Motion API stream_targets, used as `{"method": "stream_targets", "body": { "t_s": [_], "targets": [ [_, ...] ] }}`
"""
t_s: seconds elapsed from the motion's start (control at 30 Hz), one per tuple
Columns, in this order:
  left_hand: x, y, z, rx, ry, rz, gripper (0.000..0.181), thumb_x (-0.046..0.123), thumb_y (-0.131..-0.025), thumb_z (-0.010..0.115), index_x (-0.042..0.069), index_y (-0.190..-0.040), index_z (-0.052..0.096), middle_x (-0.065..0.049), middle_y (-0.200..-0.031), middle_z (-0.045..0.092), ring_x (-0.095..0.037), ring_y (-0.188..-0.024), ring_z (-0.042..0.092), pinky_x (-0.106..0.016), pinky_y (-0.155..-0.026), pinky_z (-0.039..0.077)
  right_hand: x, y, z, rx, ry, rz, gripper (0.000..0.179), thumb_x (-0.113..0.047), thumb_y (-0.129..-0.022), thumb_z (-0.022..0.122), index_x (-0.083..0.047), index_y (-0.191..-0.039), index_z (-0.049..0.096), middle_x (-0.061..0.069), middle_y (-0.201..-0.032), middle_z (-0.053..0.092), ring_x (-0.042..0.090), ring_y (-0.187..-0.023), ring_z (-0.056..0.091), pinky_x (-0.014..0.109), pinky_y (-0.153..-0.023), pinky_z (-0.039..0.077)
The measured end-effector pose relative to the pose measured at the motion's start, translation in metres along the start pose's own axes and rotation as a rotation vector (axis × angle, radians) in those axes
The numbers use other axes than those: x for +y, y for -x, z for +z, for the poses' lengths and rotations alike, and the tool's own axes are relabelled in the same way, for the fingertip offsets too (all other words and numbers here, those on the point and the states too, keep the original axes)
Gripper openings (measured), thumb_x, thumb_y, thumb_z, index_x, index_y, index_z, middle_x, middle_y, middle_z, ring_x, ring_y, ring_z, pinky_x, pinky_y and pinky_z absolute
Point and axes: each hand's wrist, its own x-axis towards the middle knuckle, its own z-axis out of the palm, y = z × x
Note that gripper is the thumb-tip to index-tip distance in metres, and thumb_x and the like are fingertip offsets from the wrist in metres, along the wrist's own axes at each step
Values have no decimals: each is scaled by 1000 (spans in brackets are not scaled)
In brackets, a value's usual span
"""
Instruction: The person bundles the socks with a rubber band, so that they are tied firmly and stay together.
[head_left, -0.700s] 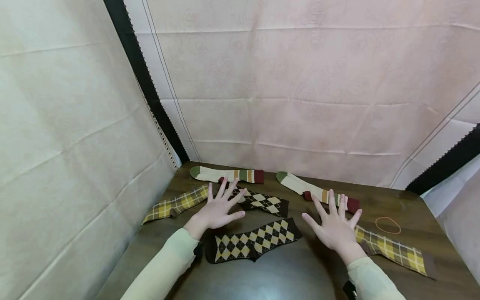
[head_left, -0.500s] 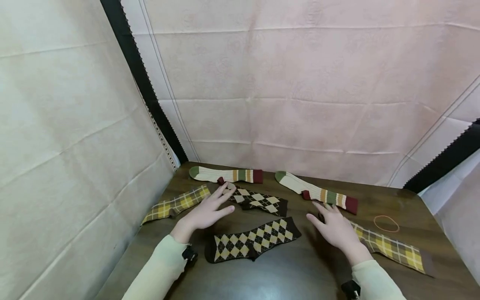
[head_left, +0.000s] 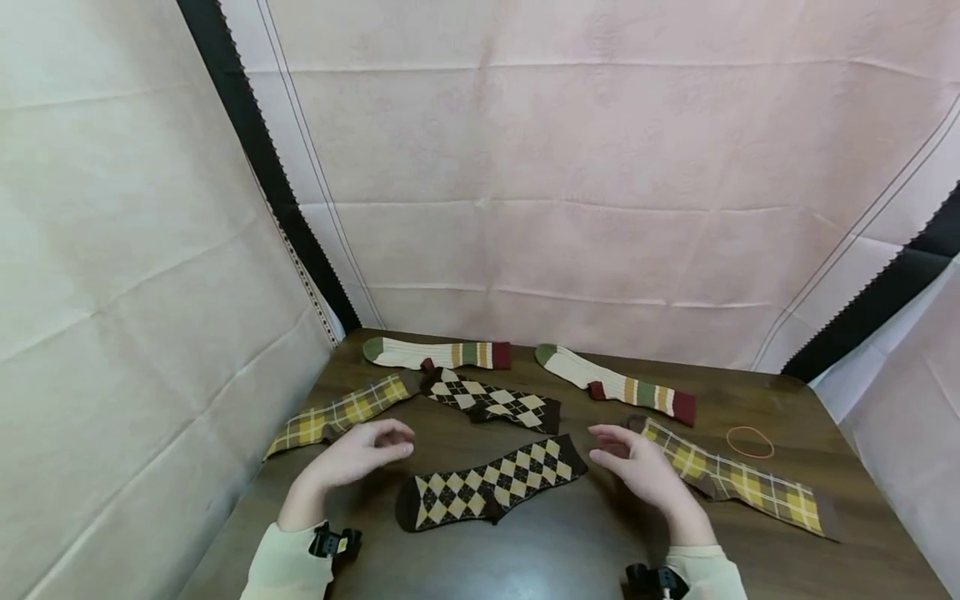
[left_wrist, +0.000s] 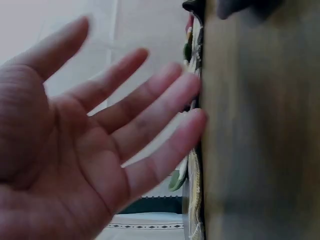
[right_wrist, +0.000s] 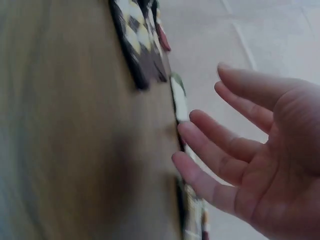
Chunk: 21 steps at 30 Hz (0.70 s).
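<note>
My left hand (head_left: 358,454) hovers over the table's left part with relaxed fingers and nothing in it, near a yellow plaid sock (head_left: 330,418). On the other side my right hand (head_left: 637,467), also holding nothing, is beside a second yellow plaid sock (head_left: 738,477). Between the hands lies a black and beige argyle sock (head_left: 487,485). A second argyle sock (head_left: 498,400) lies behind it. Both wrist views show loosely spread fingers, the left palm (left_wrist: 65,150) and right palm (right_wrist: 295,165) facing inward.
Two cream socks with green toes and maroon cuffs, a left one (head_left: 438,353) and a right one (head_left: 615,382), lie along the back of the dark wooden table (head_left: 525,567). An orange rubber band (head_left: 750,442) lies at the right. Pale cloth (head_left: 585,183) hangs behind.
Both hands have drawn back toward the body, and their spread fingers have relaxed into a loose curl. The view has shifted slightly; the socks stay in place.
</note>
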Motion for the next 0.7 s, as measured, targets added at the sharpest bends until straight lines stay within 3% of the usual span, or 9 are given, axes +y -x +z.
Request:
{"method": "stream_targets", "body": {
  "t_s": [0.17,0.43,0.53,0.7],
  "targets": [
    [-7,8,1,-129,61,-21,32,24,-102,75,2,-124,68,-6,-95,67,-25,-74,64,-36,-61,56,1,-5,21,-40,-27,14,37,-15,-101,77,-10,-137,71,15,-134,70,31,-114,69,48,-91,58],
    [-11,8,7,-252,96,-20,27,19,-96,82,7,-116,70,-6,-85,67,-16,-61,60,-32,-55,53,-3,-14,36,12,65,29,34,-7,-97,79,-13,-130,76,13,-128,72,29,-105,70,50,-87,58],
    [-10,7,9,-281,93,0,25,16,-93,85,8,-113,72,-6,-83,67,-13,-59,58,-29,-54,51,-5,-16,39,19,98,32,33,-6,-95,80,-13,-128,77,12,-126,72,29,-103,70,51,-87,58],
    [-7,5,10,-270,35,28,25,16,-88,89,11,-108,75,-3,-80,67,-12,-63,59,-27,-58,49,-6,-17,44,38,130,25,32,-3,-93,80,-12,-124,78,11,-120,72,28,-99,69,52,-86,57]
  ]
}}
